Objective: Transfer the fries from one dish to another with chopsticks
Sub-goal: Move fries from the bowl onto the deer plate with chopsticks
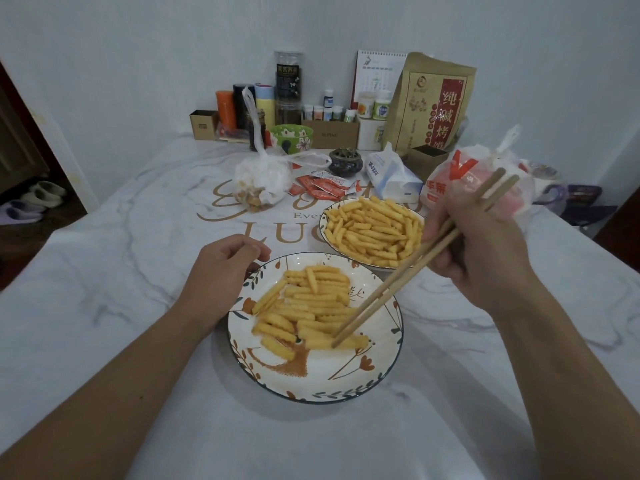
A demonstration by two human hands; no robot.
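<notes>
A near plate with a deer and leaf pattern holds a pile of crinkle fries. Behind it to the right, a second dish is heaped with fries. My right hand grips a pair of wooden chopsticks; their tips touch a fry at the near right of the pile on the near plate. My left hand rests on the table against the near plate's far-left rim, fingers loosely curled and holding nothing.
A knotted plastic bag of snacks, ketchup sachets, a tissue pack and a red-and-white takeaway bag lie behind the dishes. Bottles, boxes and a brown paper bag line the wall. The table's left edge drops to the floor.
</notes>
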